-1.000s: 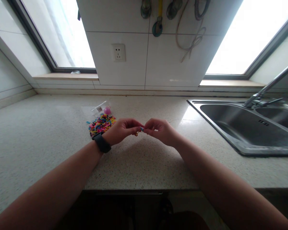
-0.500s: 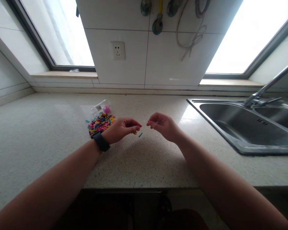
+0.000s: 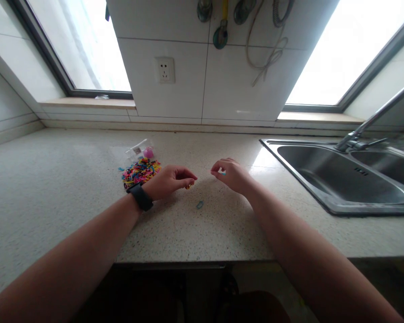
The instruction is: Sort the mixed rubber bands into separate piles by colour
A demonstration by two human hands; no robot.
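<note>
Backlit: daylight is let in by left window point(image 3: 77, 45) and right window point(image 3: 319, 58), both blown out (right pane nearly pure white). Glare is thrown onto countertop point(image 3: 229, 233) beside sink point(image 3: 366, 207); space below point(image 3: 148, 291) is nearly blacked out. Edges are stretched; small blue loop point(image 3: 199, 205) is rendered soft.
</note>
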